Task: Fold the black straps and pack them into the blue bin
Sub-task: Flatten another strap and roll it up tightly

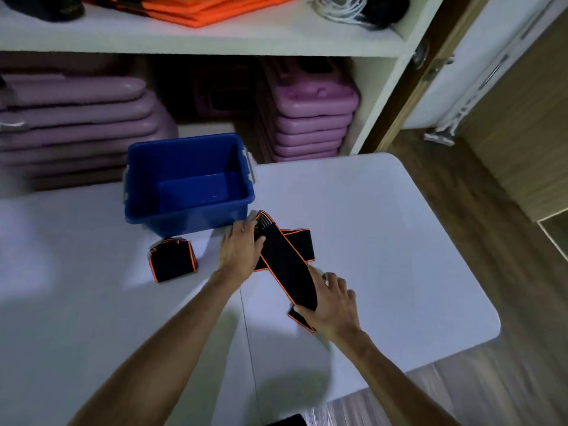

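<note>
Two hands working on one black strap (pixel 284 259) over a white table (pixel 399 241), seen from the head camera. Left hand (pixel 241 252) lying on the far end of the strap, fingers (pixel 246 227) reaching forward and slightly curled over the fanned, ribbed end, thumb tucked against the strap's edge; cannot tell whether pinching or only pressing. Right hand (pixel 333 302) gripping the near end, thumb laid along the top of the black band, fingers (pixel 336 282) curled round its right edge. Strap running diagonally between the two sets of fingers, orange piping along both edges, a second length of it crossing underneath and sticking out to the right of the left fingertips.

Sitting just beyond the left fingertips, a blue bin (pixel 187 179), open, nothing showing inside, its near wall close to the strap's far end. Lying to the left of the left hand, apart from it, a folded strap (pixel 172 259), a compact black bundle with orange edging, resting on the table in front of the bin.

Standing behind the bin, shelves (pixel 215 41) holding stacked purple steps (pixel 310 118) and orange folded items (pixel 196 10).
</note>
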### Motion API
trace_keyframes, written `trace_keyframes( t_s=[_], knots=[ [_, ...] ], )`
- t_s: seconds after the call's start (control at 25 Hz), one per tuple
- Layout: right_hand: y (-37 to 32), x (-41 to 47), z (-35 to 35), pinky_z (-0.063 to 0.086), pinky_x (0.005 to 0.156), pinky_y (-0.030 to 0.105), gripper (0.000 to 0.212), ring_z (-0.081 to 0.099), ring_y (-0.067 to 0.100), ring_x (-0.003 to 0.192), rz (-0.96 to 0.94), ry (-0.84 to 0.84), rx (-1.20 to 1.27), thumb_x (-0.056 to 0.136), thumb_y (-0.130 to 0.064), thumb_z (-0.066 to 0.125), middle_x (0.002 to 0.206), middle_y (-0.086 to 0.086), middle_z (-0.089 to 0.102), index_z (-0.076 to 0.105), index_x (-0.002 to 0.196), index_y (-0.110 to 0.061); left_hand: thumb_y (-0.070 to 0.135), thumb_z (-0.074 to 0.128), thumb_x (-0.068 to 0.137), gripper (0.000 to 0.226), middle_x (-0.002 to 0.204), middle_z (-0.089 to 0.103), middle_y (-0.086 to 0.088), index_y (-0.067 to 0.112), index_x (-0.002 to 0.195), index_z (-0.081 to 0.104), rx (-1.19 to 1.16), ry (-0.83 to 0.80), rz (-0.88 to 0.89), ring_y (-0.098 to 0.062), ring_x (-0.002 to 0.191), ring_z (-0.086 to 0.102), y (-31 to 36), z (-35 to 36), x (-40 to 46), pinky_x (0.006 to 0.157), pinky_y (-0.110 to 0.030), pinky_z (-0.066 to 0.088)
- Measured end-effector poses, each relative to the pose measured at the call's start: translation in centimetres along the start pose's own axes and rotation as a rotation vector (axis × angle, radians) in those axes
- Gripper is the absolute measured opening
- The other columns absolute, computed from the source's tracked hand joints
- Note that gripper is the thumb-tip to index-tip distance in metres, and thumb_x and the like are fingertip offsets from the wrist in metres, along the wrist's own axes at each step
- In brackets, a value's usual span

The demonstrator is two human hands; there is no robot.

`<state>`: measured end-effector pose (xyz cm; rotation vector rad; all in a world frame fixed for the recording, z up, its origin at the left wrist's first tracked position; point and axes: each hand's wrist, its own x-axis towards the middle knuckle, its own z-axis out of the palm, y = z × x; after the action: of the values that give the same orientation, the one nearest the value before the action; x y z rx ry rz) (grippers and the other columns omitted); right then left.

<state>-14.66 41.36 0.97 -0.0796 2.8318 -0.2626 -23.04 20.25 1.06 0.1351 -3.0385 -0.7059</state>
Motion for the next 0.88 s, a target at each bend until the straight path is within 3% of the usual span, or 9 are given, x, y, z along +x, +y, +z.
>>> trace_keyframes(
  t_s=[0.16,0.24,0.32,0.44,0.52,0.64,0.8,0.88],
  knots=[
    [3.5,-0.2,-0.3,0.041,0.094,0.039,0.081,0.044,0.025,0.117,-0.107,-0.073,0.059,0.081,-0.048,0.063,0.132,0.001,0.046,0.023,0.151,-0.034,0.027,0.066,0.085,0.036,0.112,0.062,-0.012,0.014,0.115,0.052,0.144,0.02,-0.101,-0.031,0.103,0.057,2.3,0.8,2.0,0.088,-0.04,0.042],
    [5.7,-0.2,-0.8,0.041,0.099,0.035,0.08,0.044,0.02,0.118,-0.14,-0.139,0.289,0.08,-0.034,0.069,0.131,-0.005,0.049,0.028,0.149,-0.038,0.025,0.061,0.087,0.023,0.102,0.067,-0.011,0.012,0.105,0.056,0.17,0.005,-0.11,-0.031,0.095,0.061,3.1,0.5,1.6,0.081,-0.039,0.043],
    [8.0,0.1,-1.6,0.043,0.097,0.027,0.07,0.053,0.008,0.115,-0.137,-0.123,0.627,0.079,-0.017,0.073,0.125,-0.017,0.058,0.044,0.137,-0.044,0.019,0.056,0.089,0.018,0.093,0.068,-0.014,0.008,0.103,0.057,0.028,0.066,-0.133,-0.034,0.087,0.062,3.4,-0.1,0.2,0.071,-0.039,0.043],
    [10.0,0.7,-3.8,0.045,0.078,0.019,0.036,0.065,-0.001,0.087,-0.065,-0.142,0.841,0.08,-0.008,0.077,0.096,-0.012,0.072,0.068,0.109,-0.027,0.014,0.052,0.088,0.026,0.087,0.066,-0.021,0.009,0.114,0.05,-0.197,0.26,-0.241,-0.042,0.08,0.06,2.2,-2.1,-3.5,0.066,-0.043,0.046],
    [10.0,1.5,-4.6,0.045,0.069,0.019,0.012,0.063,0.003,0.073,-0.093,-0.213,0.804,0.081,-0.017,0.079,0.078,-0.009,0.07,0.072,0.09,-0.02,0.012,0.053,0.088,0.026,0.087,0.067,-0.021,0.011,0.114,0.05,-0.213,0.329,-0.29,-0.043,0.077,0.06,-0.3,-3.3,-6.6,0.062,-0.04,0.043],
    [7.4,3.1,-4.2,0.044,0.064,0.021,0.015,0.057,0.007,0.065,-0.214,-0.279,0.672,0.083,-0.033,0.077,0.07,-0.006,0.065,0.068,0.075,-0.024,0.008,0.056,0.084,0.023,0.089,0.07,-0.02,0.012,0.107,0.057,-0.163,0.425,-0.456,-0.043,0.08,0.062,-5.6,-4.9,-11.5,0.064,-0.041,0.046],
    [0.8,4.3,-2.0,0.045,0.066,0.018,0.016,0.061,0.004,0.072,-0.423,-0.329,0.532,0.087,-0.041,0.07,0.076,-0.012,0.067,0.067,0.082,-0.027,0.021,0.059,0.086,0.022,0.096,0.067,-0.012,0.016,0.107,0.055,-0.073,0.485,-0.763,-0.037,0.091,0.061,-12.6,-6.4,-18.3,0.069,-0.04,0.045],
    [-3.1,4.1,-0.8,0.045,0.07,0.017,0.011,0.062,0.0,0.08,-0.51,-0.336,0.461,0.089,-0.037,0.069,0.082,-0.014,0.069,0.067,0.09,-0.026,0.022,0.058,0.087,0.022,0.1,0.063,-0.015,0.015,0.108,0.055,-0.075,0.505,-0.873,-0.037,0.092,0.06,-15.5,-7.4,-20.4,0.07,-0.04,0.043]
  ],
)
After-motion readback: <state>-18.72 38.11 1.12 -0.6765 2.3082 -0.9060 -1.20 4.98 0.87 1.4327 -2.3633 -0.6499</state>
